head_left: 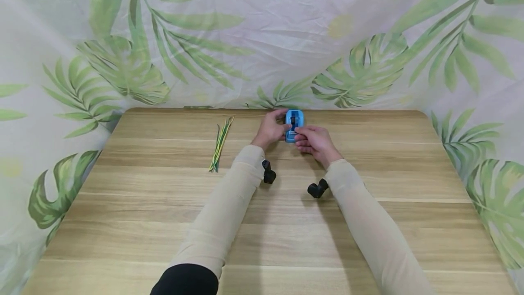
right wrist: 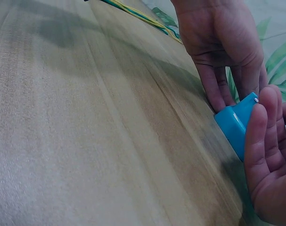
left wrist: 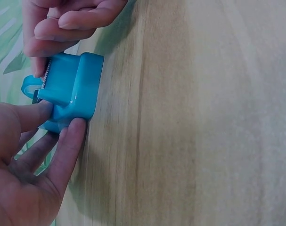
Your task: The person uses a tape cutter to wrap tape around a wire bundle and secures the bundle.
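Note:
A blue tape dispenser (head_left: 291,139) sits at the table's back edge. My left hand (head_left: 271,129) grips it from the left side, thumb and fingers on its body, as the left wrist view confirms. At its front end is my right hand (head_left: 316,142), with thumb and forefinger close together. In the left wrist view a fingertip of the right hand (left wrist: 77,23) touches near the serrated cutter (left wrist: 46,73). Whether it pinches any clear tape cannot be made out. In the right wrist view the right fingers (right wrist: 258,136) partly cover the dispenser (right wrist: 233,125).
Several yellow and green twist-tie-like strips (head_left: 221,144) lie in a loose bundle left of the hands. The wooden table (head_left: 123,222) meets a leaf-patterned cloth (head_left: 278,53) behind it. Black wrist cameras (head_left: 269,174) stick out from both sleeves.

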A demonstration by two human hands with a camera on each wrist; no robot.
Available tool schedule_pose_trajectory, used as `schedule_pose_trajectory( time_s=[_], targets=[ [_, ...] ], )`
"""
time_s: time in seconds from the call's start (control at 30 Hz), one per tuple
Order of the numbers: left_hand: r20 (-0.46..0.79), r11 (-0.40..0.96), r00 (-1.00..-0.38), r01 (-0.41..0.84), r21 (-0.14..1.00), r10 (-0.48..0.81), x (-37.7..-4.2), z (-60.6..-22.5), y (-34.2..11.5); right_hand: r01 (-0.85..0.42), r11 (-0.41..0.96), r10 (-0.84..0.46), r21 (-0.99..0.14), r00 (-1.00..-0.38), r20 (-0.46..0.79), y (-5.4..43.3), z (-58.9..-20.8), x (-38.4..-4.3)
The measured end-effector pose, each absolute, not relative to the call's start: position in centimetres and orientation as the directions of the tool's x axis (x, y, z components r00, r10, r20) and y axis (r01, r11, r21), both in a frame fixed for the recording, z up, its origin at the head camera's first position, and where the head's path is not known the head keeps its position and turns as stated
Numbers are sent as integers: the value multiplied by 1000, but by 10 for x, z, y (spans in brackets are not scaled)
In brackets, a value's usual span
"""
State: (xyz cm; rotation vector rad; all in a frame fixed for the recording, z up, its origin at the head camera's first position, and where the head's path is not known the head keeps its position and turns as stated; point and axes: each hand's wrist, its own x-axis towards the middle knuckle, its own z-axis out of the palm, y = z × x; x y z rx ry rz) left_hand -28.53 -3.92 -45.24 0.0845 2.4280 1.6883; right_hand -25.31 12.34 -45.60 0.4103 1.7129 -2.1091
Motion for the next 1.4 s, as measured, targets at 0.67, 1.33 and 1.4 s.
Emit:
schedule_pose_trajectory(
  time_s=[0.67,1.33,1.4],
  targets=[
    [-107,389,-984,-43,920,144,-287,-454,-39,478,-172,-121,-862,-878,-463,124,-450,-253],
    [-122,396,-983,-57,916,140,-287,-452,-38,482,-162,-150,-861,-875,-461,124,-441,-251],
    [-116,387,-982,-51,921,146,-286,-452,-39,482,-170,-150,-860,-875,-461,123,-442,-250]
  ],
)
